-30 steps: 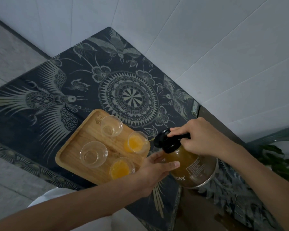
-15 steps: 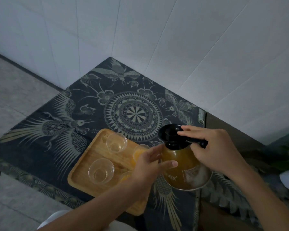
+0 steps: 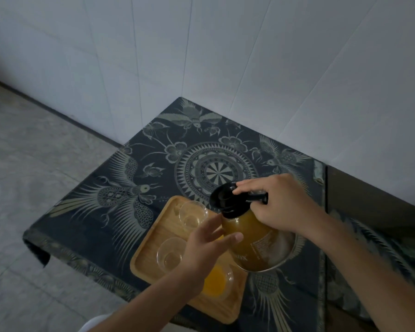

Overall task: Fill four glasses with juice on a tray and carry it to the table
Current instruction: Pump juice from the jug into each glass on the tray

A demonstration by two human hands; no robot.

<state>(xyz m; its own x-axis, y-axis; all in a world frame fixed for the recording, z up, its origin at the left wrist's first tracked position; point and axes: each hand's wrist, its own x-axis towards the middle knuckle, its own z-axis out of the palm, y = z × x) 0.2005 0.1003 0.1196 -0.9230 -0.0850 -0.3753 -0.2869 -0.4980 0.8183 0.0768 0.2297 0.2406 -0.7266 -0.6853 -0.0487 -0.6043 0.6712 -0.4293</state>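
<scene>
A glass jug of orange-brown juice (image 3: 252,245) with a black lid stands at the right edge of a wooden tray (image 3: 151,245). My right hand (image 3: 280,204) grips the jug's black handle at the top. My left hand (image 3: 206,245) rests with fingers spread against the jug's left side, over the tray. On the tray, an empty glass (image 3: 192,213) stands at the far end and another empty glass (image 3: 169,254) in the middle. A glass holding orange juice (image 3: 217,282) stands at the near end. My left hand hides the fourth glass.
The tray sits on a low table covered by a dark cloth (image 3: 134,188) patterned with birds and a round medallion. White tiled walls (image 3: 201,56) meet behind the table's far corner. Grey tiled floor (image 3: 22,188) lies to the left.
The view has tilted up, so table and tray sit lower in the frame. Both hands stay on the jug, which now stands more upright by the tray's right edge.
</scene>
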